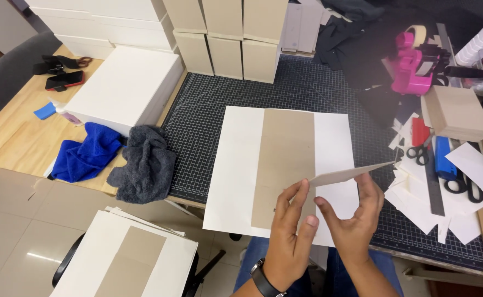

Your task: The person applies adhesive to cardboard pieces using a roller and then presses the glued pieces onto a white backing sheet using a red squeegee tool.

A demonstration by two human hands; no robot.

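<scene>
Your left hand [288, 242], with a dark watch on the wrist, is closest to you. Its fingers are nearly straight and close together, and they press on one end of a thin grey card strip [347, 174]. Your right hand [352, 220] is just beside it, half open, thumb sticking out to the left and fingers curled up under the same strip. So both hands hold the strip, and it points up and to the right, lifted off the table.

Under your hands lies a big white sheet [237, 165] on the black cutting mat [208, 104]. One wide brown card panel [283, 165] already sits on the middle of that sheet. It looks like the strip has not been laid down yet; it hangs over the right part of the sheet, near the panel's lower right corner.

Down to your left, a stack of white sheets [109, 258] rests on a chair, and the top one also has a brown panel on it. These look like finished ones.

Scissors [417, 151] and paper scraps [417, 203] lie to your right, and a grey cloth [145, 165] and blue cloth [87, 154] lie to your left.
</scene>
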